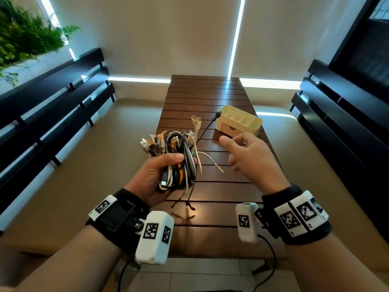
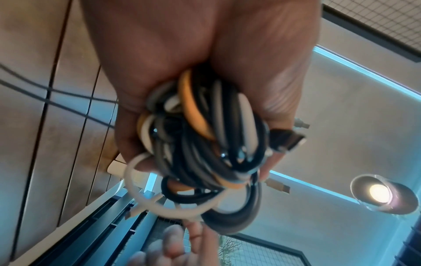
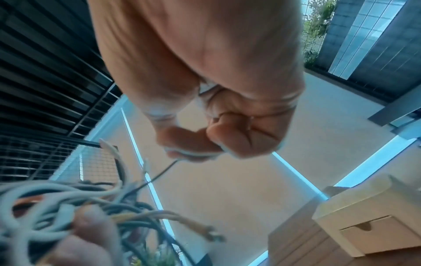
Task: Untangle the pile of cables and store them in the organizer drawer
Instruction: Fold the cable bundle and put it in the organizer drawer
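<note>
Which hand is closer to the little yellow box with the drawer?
Right. The right hand is raised just in front of the organizer, a little nearer the person. The left hand is farther off to the left, gripping the cables.

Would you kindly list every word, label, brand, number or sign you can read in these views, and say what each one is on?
No readable words, brands or numbers appear in any view.
Wristbands and wrist cameras: black-and-white square marker patterns only, no letters.
Organizer: plain, no label visible.
Cable bundle in the left hand: any print on the plugs is too small to read.
</note>
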`<move>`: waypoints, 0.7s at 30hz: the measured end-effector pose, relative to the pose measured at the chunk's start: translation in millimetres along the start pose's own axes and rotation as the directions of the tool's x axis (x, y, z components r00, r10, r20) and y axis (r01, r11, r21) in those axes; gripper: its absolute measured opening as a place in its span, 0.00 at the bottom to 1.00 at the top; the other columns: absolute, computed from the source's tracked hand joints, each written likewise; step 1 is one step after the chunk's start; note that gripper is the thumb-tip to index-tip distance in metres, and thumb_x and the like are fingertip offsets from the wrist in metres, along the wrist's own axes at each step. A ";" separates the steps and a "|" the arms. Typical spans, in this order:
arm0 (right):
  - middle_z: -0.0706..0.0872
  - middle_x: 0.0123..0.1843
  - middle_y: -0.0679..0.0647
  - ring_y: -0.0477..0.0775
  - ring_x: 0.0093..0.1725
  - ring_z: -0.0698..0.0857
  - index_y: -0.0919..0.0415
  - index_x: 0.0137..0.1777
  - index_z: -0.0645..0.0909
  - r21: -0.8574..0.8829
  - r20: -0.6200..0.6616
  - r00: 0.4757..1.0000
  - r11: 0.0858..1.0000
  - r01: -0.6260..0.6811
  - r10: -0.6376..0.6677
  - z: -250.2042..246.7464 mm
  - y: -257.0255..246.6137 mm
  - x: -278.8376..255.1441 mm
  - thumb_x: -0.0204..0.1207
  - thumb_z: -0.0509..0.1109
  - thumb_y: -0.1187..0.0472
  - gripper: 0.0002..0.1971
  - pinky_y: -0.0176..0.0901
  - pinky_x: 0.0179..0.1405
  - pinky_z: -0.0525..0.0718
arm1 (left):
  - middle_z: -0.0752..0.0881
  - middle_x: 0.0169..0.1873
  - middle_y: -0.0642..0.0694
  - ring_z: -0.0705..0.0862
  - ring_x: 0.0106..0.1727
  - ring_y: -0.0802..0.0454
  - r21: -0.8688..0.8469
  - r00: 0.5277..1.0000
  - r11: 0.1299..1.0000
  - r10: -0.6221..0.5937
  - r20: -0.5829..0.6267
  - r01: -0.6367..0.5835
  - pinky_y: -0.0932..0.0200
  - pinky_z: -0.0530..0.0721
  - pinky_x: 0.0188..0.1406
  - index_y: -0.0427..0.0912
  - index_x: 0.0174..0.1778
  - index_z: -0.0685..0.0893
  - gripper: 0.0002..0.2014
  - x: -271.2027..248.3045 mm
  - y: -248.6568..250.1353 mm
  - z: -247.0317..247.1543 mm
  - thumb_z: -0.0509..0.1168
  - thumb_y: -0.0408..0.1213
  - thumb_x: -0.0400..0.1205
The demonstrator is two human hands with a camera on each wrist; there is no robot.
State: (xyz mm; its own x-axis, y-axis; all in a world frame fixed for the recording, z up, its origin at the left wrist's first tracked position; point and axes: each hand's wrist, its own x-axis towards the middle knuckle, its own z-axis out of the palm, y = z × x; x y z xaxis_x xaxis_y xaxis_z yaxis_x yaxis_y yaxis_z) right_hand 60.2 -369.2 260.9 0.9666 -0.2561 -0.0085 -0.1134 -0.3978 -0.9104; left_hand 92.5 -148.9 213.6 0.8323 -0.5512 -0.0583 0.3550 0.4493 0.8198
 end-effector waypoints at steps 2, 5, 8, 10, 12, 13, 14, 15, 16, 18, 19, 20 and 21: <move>0.88 0.36 0.50 0.42 0.30 0.84 0.53 0.50 0.83 0.036 0.057 0.990 0.992 0.124 -0.126 6.7 -5.2 -9.2 0.78 0.73 0.44 0.13 0.41 0.35 0.87 | 0.90 0.48 0.38 0.91 0.46 0.42 0.004 1.000 1.000 -0.013 0.013 0.013 0.49 0.90 0.41 0.39 0.60 0.89 0.31 0.8 -1.5 3.8 0.85 0.42 0.60; 0.90 0.40 0.49 0.42 0.38 0.87 0.54 0.50 0.87 0.083 0.141 0.949 0.958 0.273 -0.283 20.9 -8.3 -20.2 0.78 0.76 0.54 0.05 0.37 0.41 0.87 | 0.90 0.44 0.38 0.90 0.42 0.44 0.023 0.999 1.000 -0.013 0.035 0.012 0.48 0.89 0.41 0.39 0.56 0.90 0.28 2.2 -3.1 9.9 0.84 0.43 0.61; 0.91 0.41 0.49 0.46 0.41 0.89 0.55 0.51 0.90 0.119 0.084 0.930 0.930 0.348 -0.358 28.7 -4.6 -22.4 0.78 0.76 0.59 0.04 0.43 0.44 0.89 | 0.90 0.44 0.36 0.90 0.43 0.43 0.013 1.000 1.000 0.009 0.024 -0.009 0.47 0.88 0.43 0.37 0.58 0.89 0.26 1.2 -3.0 14.5 0.82 0.42 0.64; 0.85 0.43 0.48 0.47 0.41 0.84 0.56 0.50 0.91 0.033 0.068 0.898 0.901 0.433 -0.434 32.8 -2.8 -22.6 0.80 0.75 0.60 0.04 0.43 0.43 0.87 | 0.89 0.46 0.35 0.90 0.44 0.42 -0.003 1.000 1.000 0.020 0.011 -0.020 0.45 0.87 0.47 0.36 0.61 0.87 0.26 0.8 -2.8 16.1 0.80 0.38 0.67; 0.79 0.44 0.47 0.45 0.42 0.79 0.56 0.51 0.91 -0.033 0.097 0.870 0.872 0.488 -0.483 35.4 -3.6 -23.5 0.82 0.72 0.59 0.06 0.35 0.42 0.81 | 0.87 0.52 0.34 0.88 0.49 0.40 -0.030 0.999 0.999 0.034 -0.002 -0.034 0.39 0.82 0.59 0.36 0.67 0.84 0.27 0.7 -3.1 16.2 0.77 0.36 0.71; 0.77 0.46 0.48 0.45 0.43 0.78 0.56 0.53 0.91 -0.048 0.128 0.867 0.870 0.491 -0.482 35.6 -4.4 -23.5 0.83 0.71 0.59 0.07 0.32 0.43 0.79 | 0.86 0.54 0.33 0.86 0.52 0.39 -0.042 0.999 0.998 0.037 -0.006 -0.038 0.35 0.77 0.65 0.36 0.69 0.83 0.28 0.4 -3.5 16.0 0.77 0.37 0.71; 0.76 0.47 0.48 0.44 0.45 0.77 0.56 0.55 0.91 -0.048 0.169 0.870 0.877 0.477 -0.464 35.4 -5.1 -23.8 0.84 0.70 0.59 0.09 0.31 0.44 0.79 | 0.85 0.55 0.34 0.85 0.54 0.38 -0.054 0.999 0.998 0.040 -0.005 -0.040 0.33 0.73 0.67 0.36 0.68 0.83 0.29 -0.2 -3.9 15.6 0.78 0.38 0.71; 0.76 0.48 0.48 0.42 0.46 0.77 0.56 0.57 0.91 -0.029 0.218 0.876 0.894 0.447 -0.431 34.5 -6.3 -24.3 0.84 0.69 0.58 0.10 0.31 0.46 0.80 | 0.86 0.54 0.35 0.85 0.54 0.39 -0.064 0.999 0.997 0.042 -0.002 -0.042 0.33 0.74 0.67 0.37 0.66 0.84 0.28 -1.1 -4.3 14.8 0.79 0.39 0.70; 0.76 0.50 0.49 0.40 0.47 0.78 0.56 0.60 0.90 0.005 0.275 0.877 0.913 0.408 -0.394 32.6 -8.1 -25.3 0.84 0.69 0.58 0.10 0.30 0.48 0.80 | 0.87 0.51 0.37 0.87 0.52 0.41 -0.076 0.999 0.996 0.045 0.002 -0.045 0.36 0.78 0.64 0.38 0.63 0.86 0.26 -2.0 -4.7 13.6 0.80 0.40 0.69; 0.78 0.52 0.49 0.39 0.50 0.79 0.54 0.63 0.88 0.044 0.387 0.853 0.931 0.363 -0.351 25.7 -10.1 -25.1 0.84 0.68 0.59 0.12 0.30 0.52 0.81 | 0.89 0.46 0.40 0.89 0.45 0.45 -0.097 0.999 0.994 0.045 0.012 -0.044 0.44 0.86 0.52 0.39 0.57 0.89 0.24 -3.5 -4.8 12.7 0.82 0.41 0.66; 0.80 0.53 0.50 0.41 0.52 0.81 0.54 0.64 0.88 0.044 0.411 0.838 0.926 0.376 -0.360 21.7 -10.5 -23.7 0.84 0.68 0.60 0.12 0.33 0.55 0.82 | 0.90 0.44 0.41 0.90 0.43 0.46 -0.102 0.999 0.994 0.044 0.019 -0.042 0.47 0.88 0.47 0.39 0.57 0.90 0.25 -4.2 -4.6 13.3 0.82 0.41 0.65; 0.83 0.53 0.50 0.44 0.53 0.83 0.54 0.63 0.88 0.056 0.394 0.834 0.916 0.398 -0.387 17.4 -10.0 -20.8 0.84 0.69 0.61 0.11 0.36 0.57 0.83 | 0.90 0.44 0.40 0.90 0.41 0.46 -0.101 0.999 0.994 0.047 0.023 -0.045 0.48 0.89 0.44 0.39 0.58 0.90 0.26 -4.5 -3.9 13.9 0.82 0.41 0.64; 0.86 0.52 0.50 0.46 0.54 0.85 0.53 0.60 0.89 0.089 0.328 0.846 0.905 0.416 -0.421 12.9 -9.2 -17.1 0.83 0.70 0.62 0.10 0.40 0.58 0.84 | 0.89 0.44 0.40 0.90 0.41 0.46 -0.096 0.998 0.994 0.051 0.025 -0.048 0.48 0.90 0.42 0.39 0.60 0.89 0.27 -5.3 -2.1 15.2 0.82 0.41 0.64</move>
State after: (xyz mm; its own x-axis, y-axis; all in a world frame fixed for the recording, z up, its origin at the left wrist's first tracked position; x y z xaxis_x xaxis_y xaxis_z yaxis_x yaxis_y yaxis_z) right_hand 47.6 -349.9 264.1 0.9406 0.2395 0.2405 0.3199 -0.3886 -0.8641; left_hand 80.9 -157.7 220.9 0.8383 -0.5453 -0.0022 0.3539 0.5409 0.7630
